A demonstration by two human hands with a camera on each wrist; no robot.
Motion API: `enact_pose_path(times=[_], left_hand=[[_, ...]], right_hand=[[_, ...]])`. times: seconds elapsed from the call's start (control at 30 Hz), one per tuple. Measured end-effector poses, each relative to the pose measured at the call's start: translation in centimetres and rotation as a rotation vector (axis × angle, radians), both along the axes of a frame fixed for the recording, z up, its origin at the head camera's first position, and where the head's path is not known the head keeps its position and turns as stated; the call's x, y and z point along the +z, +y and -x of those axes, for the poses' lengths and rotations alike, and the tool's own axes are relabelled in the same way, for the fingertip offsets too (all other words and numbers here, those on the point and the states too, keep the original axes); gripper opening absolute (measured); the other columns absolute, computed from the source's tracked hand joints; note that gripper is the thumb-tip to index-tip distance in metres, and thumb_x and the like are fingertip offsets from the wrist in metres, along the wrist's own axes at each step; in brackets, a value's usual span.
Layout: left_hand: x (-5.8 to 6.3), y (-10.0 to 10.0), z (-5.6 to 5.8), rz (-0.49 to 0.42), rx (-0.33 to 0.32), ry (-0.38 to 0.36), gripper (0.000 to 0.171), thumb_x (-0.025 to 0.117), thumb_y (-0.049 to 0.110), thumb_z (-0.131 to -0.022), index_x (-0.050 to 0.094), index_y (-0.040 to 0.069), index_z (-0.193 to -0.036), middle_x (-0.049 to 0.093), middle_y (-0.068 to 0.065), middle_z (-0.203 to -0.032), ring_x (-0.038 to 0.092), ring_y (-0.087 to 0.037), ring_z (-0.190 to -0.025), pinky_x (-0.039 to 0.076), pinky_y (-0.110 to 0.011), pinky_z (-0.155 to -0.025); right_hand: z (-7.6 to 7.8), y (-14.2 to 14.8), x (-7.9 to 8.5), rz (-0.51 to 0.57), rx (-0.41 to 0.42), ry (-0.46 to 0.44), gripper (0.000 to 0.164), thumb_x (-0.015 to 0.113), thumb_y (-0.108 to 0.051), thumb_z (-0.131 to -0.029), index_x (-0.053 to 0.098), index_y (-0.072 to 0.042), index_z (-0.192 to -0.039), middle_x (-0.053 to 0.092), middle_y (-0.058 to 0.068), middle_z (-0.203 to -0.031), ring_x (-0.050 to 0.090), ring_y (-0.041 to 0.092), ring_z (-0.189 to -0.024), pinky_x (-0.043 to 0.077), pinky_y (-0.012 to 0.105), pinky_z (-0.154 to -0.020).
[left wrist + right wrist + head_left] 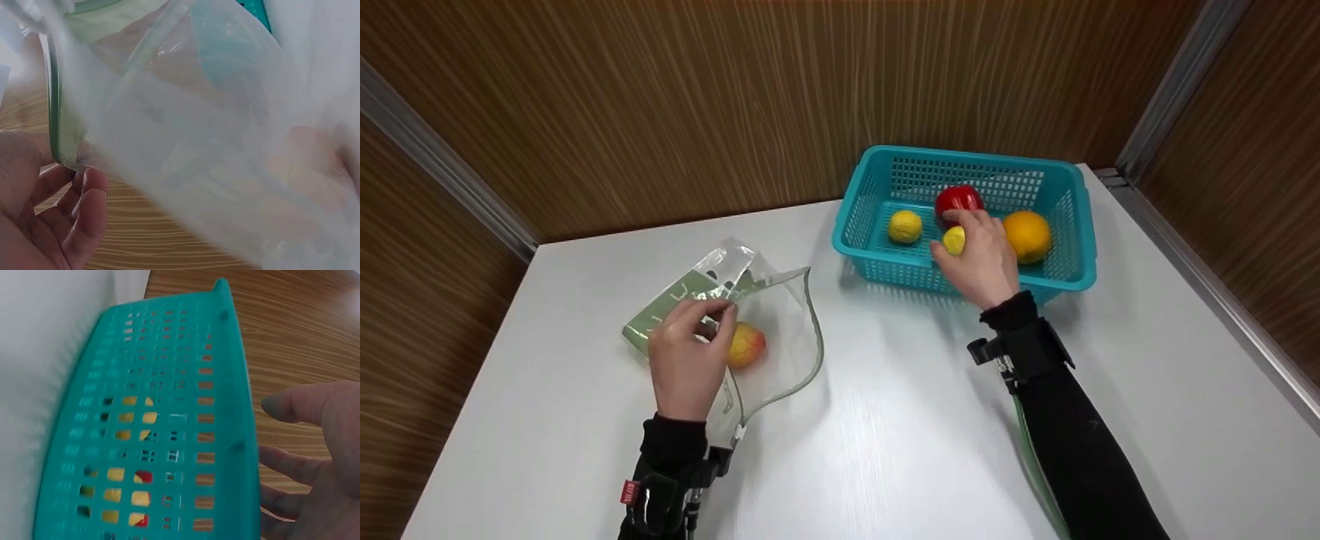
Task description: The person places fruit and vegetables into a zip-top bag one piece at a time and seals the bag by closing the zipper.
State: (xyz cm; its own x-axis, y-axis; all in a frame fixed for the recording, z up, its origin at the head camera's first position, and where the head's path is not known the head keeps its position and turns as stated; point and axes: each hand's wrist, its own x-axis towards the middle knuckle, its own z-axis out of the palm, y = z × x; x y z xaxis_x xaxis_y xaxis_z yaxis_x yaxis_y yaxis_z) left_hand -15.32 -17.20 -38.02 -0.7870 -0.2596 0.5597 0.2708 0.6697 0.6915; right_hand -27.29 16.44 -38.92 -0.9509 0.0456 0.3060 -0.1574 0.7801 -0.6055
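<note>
My left hand [686, 367] pinches the edge of a clear plastic bag with green trim [784, 352]; the left wrist view shows thumb and fingers meeting at the bag's green-edged corner [66, 160]. A yellow-and-red peach-like fruit [747, 345] lies in the bag, partly behind that hand. Over the teal basket [847, 202] is my right hand [981, 259], its thumb and fingers spread around a small yellow fruit [954, 240]. Seen from the right wrist, those fingers [292, 464] reach over the basket's rim, their tips partly hidden.
Inside the basket are also another small yellow fruit [905, 226], a red apple [958, 201] and an orange [1027, 236]. The bag's printed green part [660, 307] lies on the white table [870, 435]. Wood-grain panels [697, 105] enclose the back and sides.
</note>
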Motion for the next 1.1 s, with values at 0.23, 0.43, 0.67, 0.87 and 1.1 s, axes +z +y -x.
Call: enact_pose_path(times=[0.23,0.43,0.67,0.87,1.1], left_hand=[[-0.1,-0.1,0.1,-0.007,-0.009,0.014,0.009,0.072,0.011,-0.082,0.075,0.006,-0.09,0.069,-0.008,-0.079,0.06,-0.022,-0.061,0.038,-0.004,-0.055],[-0.3,-0.1,0.1,0.013,-0.011,0.029,0.009,0.072,0.009,-0.082,0.075,0.006,-0.09,0.069,-0.008,-0.078,0.06,-0.02,-0.06,0.037,-0.003,-0.055],[-0.3,-0.1,0.2,0.029,-0.001,0.027,0.008,0.072,0.011,-0.082,0.075,0.008,-0.088,0.069,-0.006,-0.077,0.06,-0.018,-0.059,0.04,-0.008,-0.055],[-0.5,-0.1,0.3,0.037,-0.003,0.03,0.007,0.072,0.01,-0.081,0.075,0.007,-0.087,0.069,-0.007,-0.077,0.06,-0.018,-0.06,0.044,-0.013,-0.054],[-0.5,0.1,0.3,0.043,-0.003,0.028,0.007,0.072,0.009,-0.081,0.075,0.007,-0.087,0.069,-0.007,-0.077,0.059,-0.017,-0.059,0.038,-0.006,-0.055]], right_hand=[[1.4,1.3,-0.6,-0.085,-0.002,-0.172,0.051,0.061,-0.033,-0.089,0.052,-0.008,-0.132,0.053,0.02,-0.126,0.045,0.035,-0.105,0.045,0.05,-0.091],[3.2,2.3,0.0,-0.101,0.075,-0.402,0.059,0.06,-0.037,-0.09,0.044,-0.007,-0.138,0.049,0.02,-0.135,0.046,0.035,-0.109,0.044,0.052,-0.099],[4.3,2.9,0.6,-0.189,0.125,-0.477,0.061,0.063,-0.036,-0.088,0.047,-0.003,-0.136,0.046,0.022,-0.126,0.044,0.036,-0.108,0.043,0.051,-0.096],[5.1,3.1,0.3,-0.271,0.148,-0.51,0.06,0.064,-0.034,-0.087,0.046,-0.005,-0.136,0.046,0.023,-0.125,0.045,0.036,-0.104,0.043,0.048,-0.091],[5.7,2.9,0.2,-0.308,0.156,-0.534,0.062,0.066,-0.033,-0.085,0.043,-0.008,-0.137,0.05,0.023,-0.125,0.047,0.035,-0.1,0.043,0.046,-0.087]])
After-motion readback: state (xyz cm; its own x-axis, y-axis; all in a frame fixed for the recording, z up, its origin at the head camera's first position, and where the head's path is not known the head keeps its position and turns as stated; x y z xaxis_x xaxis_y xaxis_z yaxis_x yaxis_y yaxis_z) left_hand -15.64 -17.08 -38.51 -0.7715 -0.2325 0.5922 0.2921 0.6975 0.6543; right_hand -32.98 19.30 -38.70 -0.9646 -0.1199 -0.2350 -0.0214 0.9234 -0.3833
